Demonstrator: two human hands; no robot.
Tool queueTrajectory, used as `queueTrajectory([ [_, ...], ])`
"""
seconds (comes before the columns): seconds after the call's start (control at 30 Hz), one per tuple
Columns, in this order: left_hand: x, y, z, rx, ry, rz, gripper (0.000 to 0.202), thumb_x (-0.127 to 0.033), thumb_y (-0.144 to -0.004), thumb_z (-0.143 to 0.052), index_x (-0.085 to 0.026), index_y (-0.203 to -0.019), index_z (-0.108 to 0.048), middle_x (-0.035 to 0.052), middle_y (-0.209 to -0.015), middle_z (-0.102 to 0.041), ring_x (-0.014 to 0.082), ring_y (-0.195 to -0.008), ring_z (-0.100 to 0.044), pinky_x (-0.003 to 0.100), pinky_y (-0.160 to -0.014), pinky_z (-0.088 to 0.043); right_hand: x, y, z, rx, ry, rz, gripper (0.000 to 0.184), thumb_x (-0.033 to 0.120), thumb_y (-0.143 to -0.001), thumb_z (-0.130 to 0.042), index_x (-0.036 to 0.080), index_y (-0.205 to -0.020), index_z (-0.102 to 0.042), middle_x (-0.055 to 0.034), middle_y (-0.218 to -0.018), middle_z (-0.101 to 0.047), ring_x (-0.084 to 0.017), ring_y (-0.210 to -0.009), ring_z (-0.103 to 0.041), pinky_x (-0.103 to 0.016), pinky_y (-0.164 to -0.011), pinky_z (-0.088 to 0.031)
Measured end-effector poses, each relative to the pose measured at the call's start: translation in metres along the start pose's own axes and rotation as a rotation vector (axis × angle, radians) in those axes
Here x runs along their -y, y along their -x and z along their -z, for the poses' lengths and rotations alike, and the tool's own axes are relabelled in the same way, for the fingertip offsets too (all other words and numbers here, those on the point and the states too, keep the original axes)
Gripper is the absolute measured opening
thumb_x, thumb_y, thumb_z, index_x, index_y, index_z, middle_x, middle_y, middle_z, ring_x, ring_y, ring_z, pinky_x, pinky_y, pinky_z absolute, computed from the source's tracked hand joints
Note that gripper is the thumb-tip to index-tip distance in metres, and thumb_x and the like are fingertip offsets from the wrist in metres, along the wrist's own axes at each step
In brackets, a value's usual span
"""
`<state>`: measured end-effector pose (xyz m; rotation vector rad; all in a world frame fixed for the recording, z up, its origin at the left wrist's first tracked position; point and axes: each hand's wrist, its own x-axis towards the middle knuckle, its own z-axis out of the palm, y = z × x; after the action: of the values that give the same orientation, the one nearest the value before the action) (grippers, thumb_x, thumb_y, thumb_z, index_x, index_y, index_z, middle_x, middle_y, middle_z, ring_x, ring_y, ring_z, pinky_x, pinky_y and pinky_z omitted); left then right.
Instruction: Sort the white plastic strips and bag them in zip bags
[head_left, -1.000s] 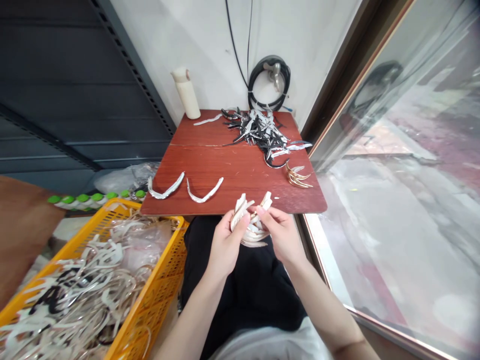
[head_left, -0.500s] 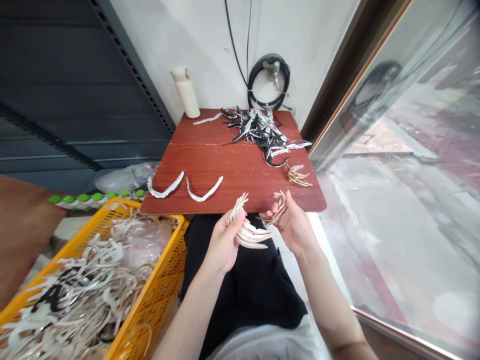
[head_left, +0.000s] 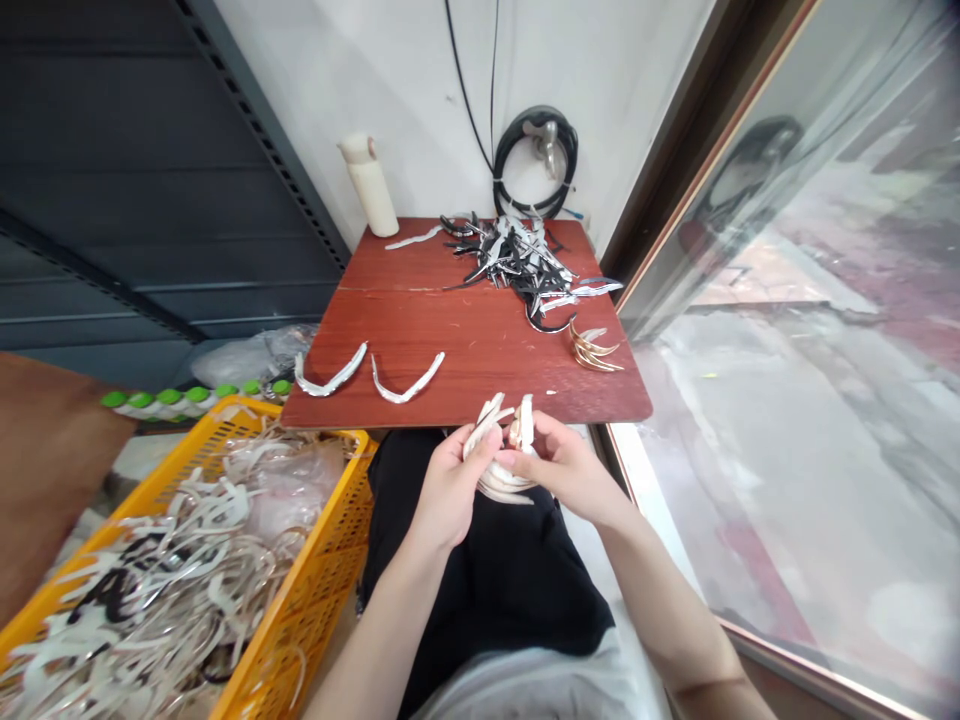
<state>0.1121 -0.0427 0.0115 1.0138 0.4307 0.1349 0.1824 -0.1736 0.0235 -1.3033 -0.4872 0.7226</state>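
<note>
My left hand (head_left: 450, 485) and my right hand (head_left: 566, 470) meet over my lap, just below the front edge of the red-brown table (head_left: 480, 340). Both are closed on one bundle of curved white strips (head_left: 501, 450); the strip ends fan out above my fingers and the curved middles hang below. Two single white strips (head_left: 330, 375) (head_left: 409, 383) lie side by side on the table's near left.
A heap of black and white strips (head_left: 525, 265) covers the table's far right, with a small gold-toned cluster (head_left: 592, 350) near the right edge. A cream bottle (head_left: 367, 185) stands at the back. A yellow basket (head_left: 330, 560) of strips sits at my left. A window runs along the right.
Half a second ago my hands were apart, the right one holding a few strips away from the bundle. Now they have closed together on the bundle again.
</note>
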Motion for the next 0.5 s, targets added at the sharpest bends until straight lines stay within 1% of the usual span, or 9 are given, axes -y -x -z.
queueTrajectory([
  [0.13, 0.006, -0.003, 0.005, -0.029, -0.097, -0.029, 0.026, -0.038, -0.081, -0.071, -0.015, -0.094, -0.067, 0.0022, -0.081, -0.067, 0.0138, -0.075, -0.063, 0.023, -0.07, -0.05, -0.002, -0.001, 0.006, 0.011, -0.071, -0.068, 0.026, 0.027, -0.077, -0.077, 0.019, -0.098, -0.064, 0.0011, -0.083, -0.062, -0.012, -0.074, -0.058, -0.024, -0.067, -0.048],
  [0.23, 0.008, -0.006, 0.008, -0.056, -0.161, -0.057, 0.026, -0.04, -0.08, -0.07, -0.016, -0.086, -0.065, 0.0007, -0.076, -0.065, 0.0129, -0.069, -0.06, 0.022, -0.065, -0.048, -0.003, -0.003, 0.009, -0.001, -0.107, -0.06, 0.025, 0.027, -0.077, -0.076, 0.018, -0.098, -0.065, -0.0009, -0.087, -0.066, -0.014, -0.078, -0.063, -0.026, -0.074, -0.05],
  [0.3, 0.007, -0.007, 0.008, -0.078, -0.149, -0.056, 0.028, -0.043, -0.079, -0.07, -0.016, -0.081, -0.063, -0.0009, -0.068, -0.062, 0.0111, -0.061, -0.057, 0.021, -0.059, -0.045, -0.003, -0.003, 0.012, -0.003, -0.141, -0.083, 0.025, 0.028, -0.078, -0.075, 0.018, -0.098, -0.064, -0.0028, -0.088, -0.069, -0.015, -0.077, -0.065, -0.027, -0.074, -0.052],
  [0.4, 0.002, -0.005, 0.006, -0.104, -0.073, 0.0, 0.034, -0.047, -0.077, -0.07, -0.016, -0.069, -0.058, -0.0028, -0.055, -0.053, 0.0087, -0.048, -0.048, 0.02, -0.046, -0.037, -0.004, -0.002, 0.017, -0.04, -0.239, -0.183, 0.025, 0.031, -0.08, -0.072, 0.019, -0.099, -0.061, -0.0054, -0.09, -0.072, -0.016, -0.07, -0.067, -0.026, -0.065, -0.053],
  [0.43, 0.0, -0.005, 0.005, -0.105, -0.046, 0.015, 0.035, -0.046, -0.077, -0.071, -0.016, -0.066, -0.056, -0.0029, -0.052, -0.051, 0.0084, -0.047, -0.046, 0.02, -0.044, -0.035, -0.005, -0.002, 0.019, -0.059, -0.277, -0.205, 0.024, 0.031, -0.08, -0.071, 0.02, -0.1, -0.061, -0.006, -0.093, -0.072, -0.016, -0.07, -0.067, -0.025, -0.063, -0.053],
  [0.5, -0.003, -0.003, 0.003, -0.093, -0.013, 0.024, 0.036, -0.045, -0.076, -0.072, -0.017, -0.062, -0.054, -0.0022, -0.052, -0.051, 0.0085, -0.047, -0.047, 0.02, -0.044, -0.036, -0.006, -0.002, 0.021, -0.095, -0.32, -0.205, 0.025, 0.028, -0.079, -0.071, 0.021, -0.101, -0.059, -0.0064, -0.099, -0.072, -0.017, -0.073, -0.068, -0.025, -0.063, -0.053],
])
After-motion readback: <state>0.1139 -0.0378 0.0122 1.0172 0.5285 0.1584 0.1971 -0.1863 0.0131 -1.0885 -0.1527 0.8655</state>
